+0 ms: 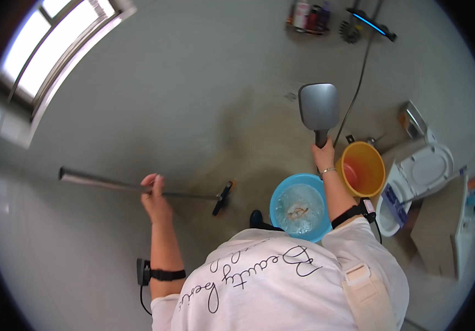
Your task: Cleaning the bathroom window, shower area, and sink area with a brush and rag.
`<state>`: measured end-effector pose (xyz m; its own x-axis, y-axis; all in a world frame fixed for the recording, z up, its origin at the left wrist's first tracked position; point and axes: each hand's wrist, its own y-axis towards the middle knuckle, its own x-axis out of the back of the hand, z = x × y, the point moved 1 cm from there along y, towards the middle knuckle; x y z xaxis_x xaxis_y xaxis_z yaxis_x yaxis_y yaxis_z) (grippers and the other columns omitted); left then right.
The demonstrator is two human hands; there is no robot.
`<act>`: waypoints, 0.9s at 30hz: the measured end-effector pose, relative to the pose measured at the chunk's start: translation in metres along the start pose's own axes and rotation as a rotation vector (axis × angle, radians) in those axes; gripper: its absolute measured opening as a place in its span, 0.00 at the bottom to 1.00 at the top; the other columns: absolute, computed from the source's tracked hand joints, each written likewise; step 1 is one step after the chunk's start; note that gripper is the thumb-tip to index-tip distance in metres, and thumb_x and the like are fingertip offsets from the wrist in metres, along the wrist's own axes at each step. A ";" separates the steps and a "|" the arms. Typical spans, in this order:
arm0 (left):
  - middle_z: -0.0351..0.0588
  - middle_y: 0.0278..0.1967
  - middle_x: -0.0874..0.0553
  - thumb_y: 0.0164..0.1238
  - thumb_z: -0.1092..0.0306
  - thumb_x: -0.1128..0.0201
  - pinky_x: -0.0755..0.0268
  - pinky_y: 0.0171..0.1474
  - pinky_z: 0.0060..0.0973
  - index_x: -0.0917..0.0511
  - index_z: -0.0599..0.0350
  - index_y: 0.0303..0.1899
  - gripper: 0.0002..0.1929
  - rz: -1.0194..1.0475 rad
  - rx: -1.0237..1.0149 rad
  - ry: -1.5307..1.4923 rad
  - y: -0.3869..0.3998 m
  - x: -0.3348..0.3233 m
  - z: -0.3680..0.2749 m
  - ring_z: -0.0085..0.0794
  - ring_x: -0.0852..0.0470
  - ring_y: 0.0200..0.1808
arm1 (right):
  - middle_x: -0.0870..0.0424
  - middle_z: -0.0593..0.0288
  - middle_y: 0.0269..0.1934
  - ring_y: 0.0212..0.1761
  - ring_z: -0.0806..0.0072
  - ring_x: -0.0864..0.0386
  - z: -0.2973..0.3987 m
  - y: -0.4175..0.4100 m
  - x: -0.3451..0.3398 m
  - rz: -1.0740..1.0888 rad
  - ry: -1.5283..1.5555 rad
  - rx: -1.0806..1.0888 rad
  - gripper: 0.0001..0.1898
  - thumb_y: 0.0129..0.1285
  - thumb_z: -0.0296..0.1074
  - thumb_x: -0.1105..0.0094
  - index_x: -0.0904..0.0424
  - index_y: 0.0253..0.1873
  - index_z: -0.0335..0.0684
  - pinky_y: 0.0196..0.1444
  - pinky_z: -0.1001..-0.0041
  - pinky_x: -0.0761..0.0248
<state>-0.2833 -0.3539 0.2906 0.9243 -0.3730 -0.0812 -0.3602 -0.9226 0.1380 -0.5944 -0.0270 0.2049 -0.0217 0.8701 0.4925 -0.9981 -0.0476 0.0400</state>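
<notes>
My left hand [155, 199] is closed around a long metal pole [101, 182] that slants across in front of me. At the pole's lower end is a narrow dark blue head with an orange edge [222, 198], a brush or squeegee, near the floor. My right hand [324, 154] grips the short dark handle of a grey paddle-shaped tool [319, 106], whose broad, rounded-square head points away from me. Below my right forearm stands a light blue basin [278, 188] of sudsy water. Something brownish [298, 212] lies in that water, too unclear to name.
A yellow bucket [380, 165], reddish inside, stands right of the basin. Beyond it are a toilet [428, 167] with its lid up, a purple mop head [394, 205] and a cabinet [438, 231]. Bottles [302, 15] fill a wall rack; a hose [359, 78] hangs nearby. A window [55, 41] is upper left.
</notes>
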 end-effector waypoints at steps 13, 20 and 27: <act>0.40 0.32 0.26 0.64 0.72 0.42 0.34 0.44 0.22 0.28 0.60 0.40 0.06 0.118 0.000 0.231 0.071 -0.006 0.058 0.23 0.28 0.36 | 0.23 0.52 0.31 0.31 0.64 0.25 -0.008 0.117 0.030 -0.484 0.102 -0.063 0.19 0.49 0.34 0.38 0.33 0.44 0.32 0.39 0.69 0.32; 0.40 0.28 0.26 0.64 0.70 0.42 0.37 0.42 0.20 0.27 0.59 0.40 0.06 0.276 -0.037 0.299 0.153 -0.069 0.073 0.23 0.29 0.34 | 0.22 0.47 0.33 0.34 0.59 0.22 -0.009 0.172 0.035 -0.582 0.097 -0.130 0.20 0.48 0.34 0.37 0.32 0.45 0.31 0.39 0.67 0.31; 0.41 0.28 0.27 0.64 0.71 0.42 0.37 0.42 0.22 0.28 0.59 0.41 0.06 0.436 0.004 0.320 0.203 -0.150 0.061 0.24 0.29 0.34 | 0.22 0.40 0.37 0.42 0.47 0.24 -0.008 0.177 -0.003 -0.651 0.003 -0.251 0.22 0.49 0.36 0.39 0.32 0.47 0.31 0.44 0.62 0.31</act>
<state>-0.5029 -0.4917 0.2706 0.6811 -0.6734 0.2874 -0.7188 -0.6896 0.0878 -0.7718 -0.0347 0.2038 0.5861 0.6843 0.4338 -0.7911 0.5990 0.1240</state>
